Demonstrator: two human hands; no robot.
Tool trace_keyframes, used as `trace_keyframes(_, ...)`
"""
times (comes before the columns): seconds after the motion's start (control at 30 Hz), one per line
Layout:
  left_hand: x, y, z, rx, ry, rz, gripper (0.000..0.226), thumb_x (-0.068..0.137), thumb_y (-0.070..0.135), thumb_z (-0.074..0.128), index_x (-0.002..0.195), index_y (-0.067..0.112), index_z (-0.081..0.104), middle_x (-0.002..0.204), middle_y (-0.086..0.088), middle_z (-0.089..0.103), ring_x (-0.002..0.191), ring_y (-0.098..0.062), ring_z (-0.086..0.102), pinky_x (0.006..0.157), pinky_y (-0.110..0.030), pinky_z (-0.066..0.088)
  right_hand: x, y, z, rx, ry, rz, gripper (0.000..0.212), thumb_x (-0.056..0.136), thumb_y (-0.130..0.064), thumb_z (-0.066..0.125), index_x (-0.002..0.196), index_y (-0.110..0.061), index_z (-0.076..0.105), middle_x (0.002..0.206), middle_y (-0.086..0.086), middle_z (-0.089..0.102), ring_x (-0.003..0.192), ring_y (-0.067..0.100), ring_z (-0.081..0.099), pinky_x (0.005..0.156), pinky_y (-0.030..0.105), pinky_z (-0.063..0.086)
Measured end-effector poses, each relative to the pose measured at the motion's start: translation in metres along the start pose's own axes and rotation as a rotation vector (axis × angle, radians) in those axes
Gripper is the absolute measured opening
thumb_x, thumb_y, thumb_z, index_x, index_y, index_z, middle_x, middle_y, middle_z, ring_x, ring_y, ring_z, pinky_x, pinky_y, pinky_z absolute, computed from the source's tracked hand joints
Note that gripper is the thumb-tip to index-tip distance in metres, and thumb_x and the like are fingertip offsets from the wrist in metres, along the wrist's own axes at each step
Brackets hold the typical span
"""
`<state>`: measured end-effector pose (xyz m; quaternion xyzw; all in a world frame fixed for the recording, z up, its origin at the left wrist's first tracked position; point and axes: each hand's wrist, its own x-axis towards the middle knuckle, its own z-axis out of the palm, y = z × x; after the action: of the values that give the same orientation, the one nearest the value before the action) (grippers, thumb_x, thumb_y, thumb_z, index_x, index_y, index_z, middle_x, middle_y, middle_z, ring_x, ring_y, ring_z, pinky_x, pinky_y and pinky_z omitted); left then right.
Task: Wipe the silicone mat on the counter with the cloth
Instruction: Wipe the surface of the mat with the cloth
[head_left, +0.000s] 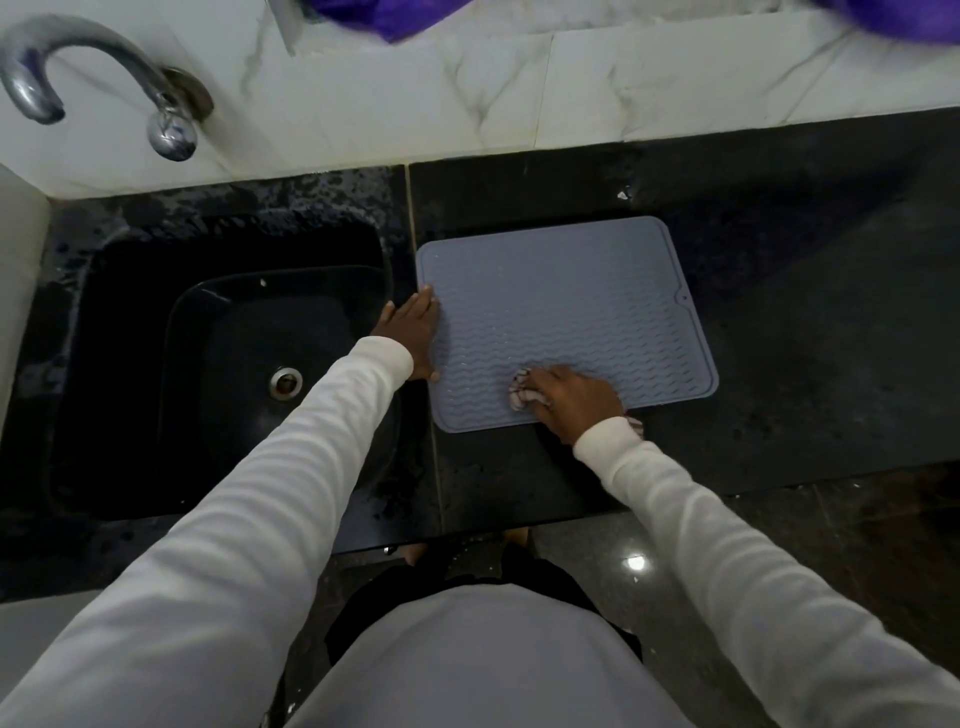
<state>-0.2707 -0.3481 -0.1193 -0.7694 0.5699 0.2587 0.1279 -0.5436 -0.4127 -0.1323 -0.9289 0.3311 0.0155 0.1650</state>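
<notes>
A grey-blue silicone mat (566, 312) with wavy ridges lies flat on the black counter (805, 322), right of the sink. My left hand (413, 338) rests flat with fingers spread on the mat's left edge, holding nothing. My right hand (574, 402) presses a bunched striped cloth (524, 396) onto the mat near its front edge. Most of the cloth is hidden under my palm; a bit shows behind my wrist.
A black sink (223, 364) with a metal drain (285, 383) sits left of the mat. A chrome tap (98, 78) curves out from the white marble wall (467, 88). Something purple (384, 15) hangs at the top. The counter's front edge runs just below the mat.
</notes>
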Motion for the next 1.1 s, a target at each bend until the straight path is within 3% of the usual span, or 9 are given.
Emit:
trace_keyframes(0.13, 0.0, 0.002, 0.001, -0.021, 0.002, -0.004, 0.117, 0.08, 0.042, 0.076, 0.156, 0.01, -0.006, 0.163, -0.007, -0.017, 0.151, -0.022, -0.006, 0.122, -0.049, 0.0, -0.014, 0.047, -0.02, -0.059, -0.03, 0.124, 0.045, 0.09, -0.034, 0.059, 0.132, -0.023, 0.052, 0.126, 0.009, 0.059, 0.101, 0.034, 0.062, 0.081, 0.04, 0.048)
trace_keyframes(0.23, 0.001, 0.004, 0.002, -0.012, 0.0, -0.008, 0.118, 0.079, 0.042, 0.077, 0.156, 0.009, -0.006, 0.163, -0.008, -0.017, 0.151, -0.022, -0.008, 0.122, -0.047, 0.0, -0.011, 0.047, -0.024, -0.094, -0.021, 0.133, 0.043, 0.088, -0.031, 0.06, 0.13, -0.022, 0.054, 0.122, 0.009, 0.061, 0.098, 0.034, 0.064, 0.078, 0.04, 0.049)
trace_keyframes(0.4, 0.001, 0.008, -0.003, 0.053, -0.01, -0.014, 0.118, 0.079, 0.045, 0.076, 0.156, 0.007, -0.004, 0.163, -0.011, -0.016, 0.151, -0.024, -0.007, 0.123, -0.046, 0.001, 0.002, -0.024, -0.014, 0.055, 0.188, -0.096, 0.033, 0.07, -0.03, 0.069, 0.1, -0.017, 0.07, 0.088, 0.008, 0.071, 0.068, 0.029, 0.068, 0.052, 0.033, 0.053)
trace_keyframes(0.57, -0.001, 0.008, -0.004, 0.092, -0.016, -0.019, 0.116, 0.081, 0.048, 0.073, 0.156, 0.007, -0.005, 0.163, -0.011, -0.016, 0.151, -0.024, -0.006, 0.123, -0.046, 0.002, 0.016, -0.078, 0.006, 0.02, 0.041, -0.219, 0.032, 0.071, -0.027, 0.074, 0.102, -0.019, 0.071, 0.094, 0.008, 0.07, 0.07, 0.03, 0.068, 0.052, 0.035, 0.052)
trace_keyframes(0.7, -0.001, 0.01, -0.005, 0.113, -0.02, -0.033, 0.117, 0.08, 0.047, 0.075, 0.156, 0.007, -0.004, 0.163, -0.011, -0.015, 0.151, -0.025, -0.005, 0.122, -0.047, 0.001, 0.002, -0.044, 0.006, 0.046, -0.011, -0.17, 0.038, 0.077, -0.04, 0.053, 0.106, -0.022, 0.069, 0.1, 0.007, 0.07, 0.073, 0.03, 0.069, 0.055, 0.037, 0.054)
trace_keyframes(0.83, -0.001, 0.01, -0.004, 0.077, -0.022, -0.036, 0.117, 0.08, 0.044, 0.076, 0.156, 0.008, -0.005, 0.163, -0.011, -0.016, 0.151, -0.024, -0.006, 0.122, -0.046, 0.0, -0.006, 0.002, -0.015, 0.018, -0.1, -0.035, 0.039, 0.081, -0.033, 0.067, 0.117, -0.018, 0.064, 0.113, 0.01, 0.066, 0.093, 0.035, 0.067, 0.075, 0.04, 0.052)
trace_keyframes(0.93, -0.003, 0.007, -0.003, 0.049, -0.019, -0.029, 0.116, 0.08, 0.044, 0.075, 0.156, 0.009, -0.005, 0.163, -0.009, -0.017, 0.151, -0.023, -0.007, 0.122, -0.047, -0.001, -0.015, 0.04, -0.029, -0.035, -0.139, 0.073, 0.043, 0.086, -0.038, 0.064, 0.126, -0.025, 0.058, 0.125, 0.005, 0.061, 0.106, 0.032, 0.062, 0.086, 0.038, 0.048)
trace_keyframes(1.1, -0.005, 0.006, -0.001, 0.003, -0.004, -0.024, 0.113, 0.081, 0.042, 0.075, 0.157, 0.011, -0.004, 0.163, -0.006, -0.016, 0.151, -0.023, -0.006, 0.122, -0.047, 0.0, -0.034, 0.107, -0.053, -0.106, -0.177, 0.278, 0.043, 0.089, -0.043, 0.058, 0.129, -0.032, 0.052, 0.13, 0.003, 0.057, 0.108, 0.032, 0.06, 0.088, 0.037, 0.047)
